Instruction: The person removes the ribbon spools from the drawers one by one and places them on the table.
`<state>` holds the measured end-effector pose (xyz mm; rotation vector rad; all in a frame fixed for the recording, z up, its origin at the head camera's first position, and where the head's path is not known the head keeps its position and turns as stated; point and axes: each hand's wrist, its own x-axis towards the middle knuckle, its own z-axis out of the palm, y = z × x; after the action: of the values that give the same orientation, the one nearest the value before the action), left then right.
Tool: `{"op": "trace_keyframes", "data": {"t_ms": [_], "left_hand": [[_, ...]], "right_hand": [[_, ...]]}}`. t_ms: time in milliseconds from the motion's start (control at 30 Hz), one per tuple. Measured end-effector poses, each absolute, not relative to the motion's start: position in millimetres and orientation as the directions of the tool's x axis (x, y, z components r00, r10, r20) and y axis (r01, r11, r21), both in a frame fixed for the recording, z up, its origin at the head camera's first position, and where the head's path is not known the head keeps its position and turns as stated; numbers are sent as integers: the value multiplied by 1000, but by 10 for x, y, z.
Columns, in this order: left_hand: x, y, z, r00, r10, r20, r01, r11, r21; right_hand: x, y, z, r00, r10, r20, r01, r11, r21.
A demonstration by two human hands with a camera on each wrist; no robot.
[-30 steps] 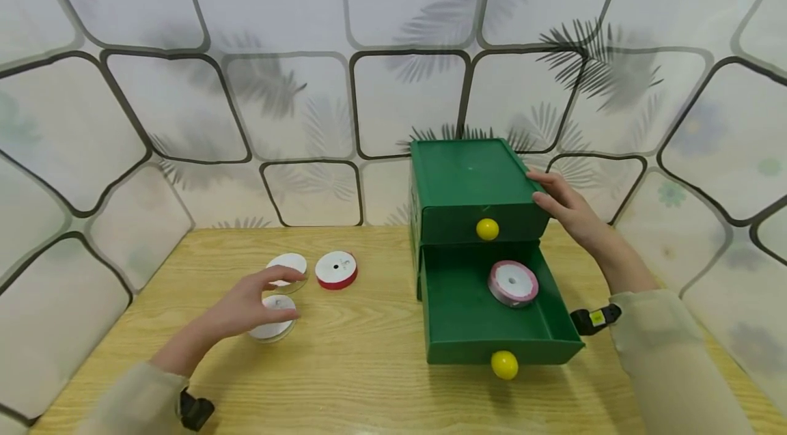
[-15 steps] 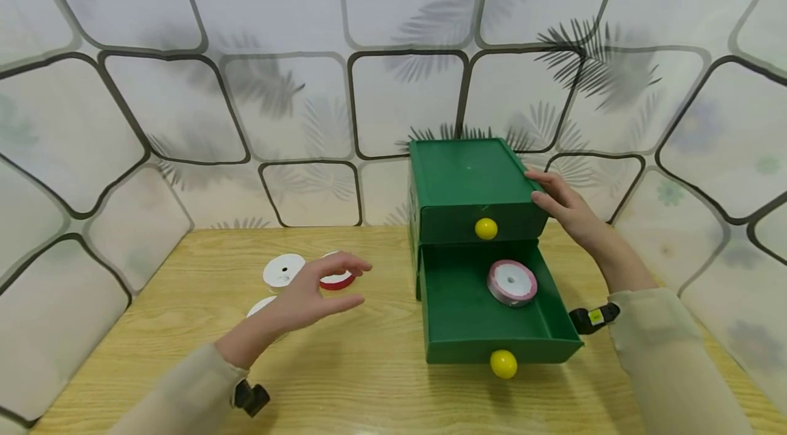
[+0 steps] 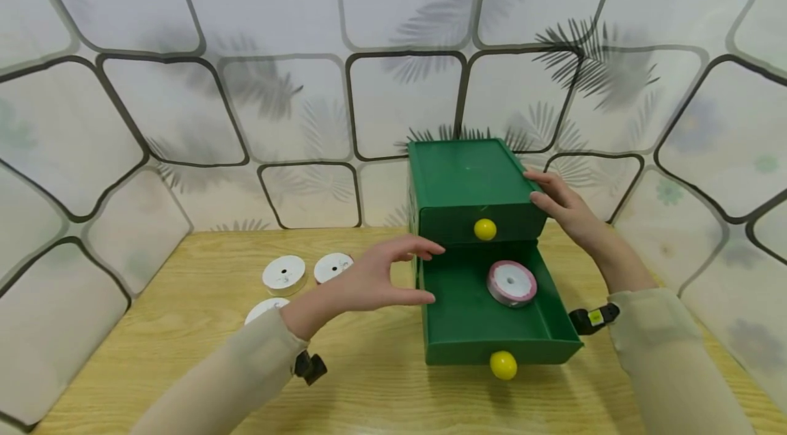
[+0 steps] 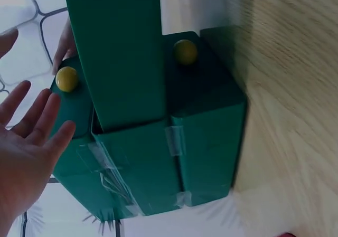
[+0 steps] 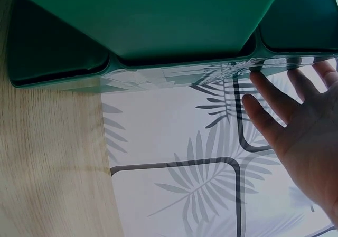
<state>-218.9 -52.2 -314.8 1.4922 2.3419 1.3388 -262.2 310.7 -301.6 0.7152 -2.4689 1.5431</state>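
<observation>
A green drawer cabinet [image 3: 467, 172] with yellow knobs stands right of centre in the head view. Its middle drawer [image 3: 467, 319] is pulled out, and a pink ribbon spool [image 3: 512, 283] lies flat inside. My left hand [image 3: 375, 278] holds nothing; its thumb and fingers are spread apart beside the drawer's left side. In the left wrist view that same hand [image 4: 26, 147] appears left of the drawer. My right hand [image 3: 568, 213] touches the cabinet's top right edge with its fingertips. The right wrist view has this hand [image 5: 309, 126] against the cabinet's side.
Several ribbon spools lie on the wooden table [image 3: 363, 380] to the left: one white spool [image 3: 284, 274], one behind my left wrist [image 3: 332, 267], and one partly covered by my sleeve [image 3: 263, 308]. A patterned curtain [image 3: 295, 107] surrounds the table's back and sides.
My left hand has moved right, from above the spools across the table to the open drawer, with nothing in it. The right hand has stayed on the cabinet.
</observation>
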Motion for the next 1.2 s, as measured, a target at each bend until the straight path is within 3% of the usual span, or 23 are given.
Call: {"op": "trace_keyframes", "data": {"t_ms": [167,767,1200], "left_hand": [[-2248,-333,-3084,-467,829,308,692,126,710],[-2475,325,-3145,-372,927,52,705,246,665],[-2634,682,-3252,-377,925,-39,716,318,622]], "right_hand": [[-2626,3095,-3021,-873,-324,365,-471,359,-806],[-2593,3081,-3013,-890,-303,340,-443,404,-800],[-2611,3093,-3007,-885,-306,350,-452,388,-803]]}}
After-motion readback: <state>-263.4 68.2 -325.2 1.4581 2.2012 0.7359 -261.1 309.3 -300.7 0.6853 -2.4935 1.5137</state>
